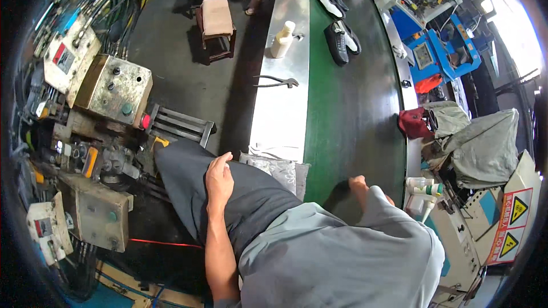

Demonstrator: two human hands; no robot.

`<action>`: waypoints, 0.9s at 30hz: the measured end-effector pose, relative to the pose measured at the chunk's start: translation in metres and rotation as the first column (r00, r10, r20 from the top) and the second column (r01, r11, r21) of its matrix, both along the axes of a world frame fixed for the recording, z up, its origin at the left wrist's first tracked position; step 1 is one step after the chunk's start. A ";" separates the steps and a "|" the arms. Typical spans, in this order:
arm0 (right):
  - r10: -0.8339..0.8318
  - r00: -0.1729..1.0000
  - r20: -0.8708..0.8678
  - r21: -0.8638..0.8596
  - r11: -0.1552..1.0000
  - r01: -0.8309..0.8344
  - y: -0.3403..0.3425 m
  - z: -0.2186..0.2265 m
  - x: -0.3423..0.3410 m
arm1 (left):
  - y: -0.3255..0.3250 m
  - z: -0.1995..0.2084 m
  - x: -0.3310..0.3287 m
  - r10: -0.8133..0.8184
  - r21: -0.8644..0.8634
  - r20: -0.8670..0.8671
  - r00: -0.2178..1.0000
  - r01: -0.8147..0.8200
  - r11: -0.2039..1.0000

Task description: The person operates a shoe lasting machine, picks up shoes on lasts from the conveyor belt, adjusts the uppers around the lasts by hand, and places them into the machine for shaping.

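Observation:
My left hand (219,183) rests on my dark-trousered leg (251,194), fingers loosely extended and holding nothing I can see. My right hand (358,189) is over the dark conveyor belt (359,131), mostly hidden behind my grey sleeve, so its fingers do not show clearly. Farther along the belt lie a pair of black shoes with white inside, one shoe (338,42) nearer and another (333,2) beyond it. On the metal ledge (279,119) left of the belt are pliers (277,82) and a cream bottle (282,39). A grey patterned cushion (279,170) lies at the ledge's near end.
A machine with control boxes (117,88) and a red button stands on the left. A stool with a pink cushion (217,17) is ahead, near another person's foot (250,11). To the right are white bottles (423,188), a cloth-covered machine (485,148) and blue equipment (439,51).

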State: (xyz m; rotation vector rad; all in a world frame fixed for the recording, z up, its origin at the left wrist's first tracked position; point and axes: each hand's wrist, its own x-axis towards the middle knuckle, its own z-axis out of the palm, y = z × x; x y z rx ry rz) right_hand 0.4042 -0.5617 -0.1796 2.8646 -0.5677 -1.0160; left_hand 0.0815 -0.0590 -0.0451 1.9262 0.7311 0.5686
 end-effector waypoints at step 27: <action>0.624 0.434 0.649 -0.190 0.686 -0.703 0.336 0.022 0.448 | 0.028 0.029 -0.172 0.378 -0.125 -0.505 0.776 -0.499 0.858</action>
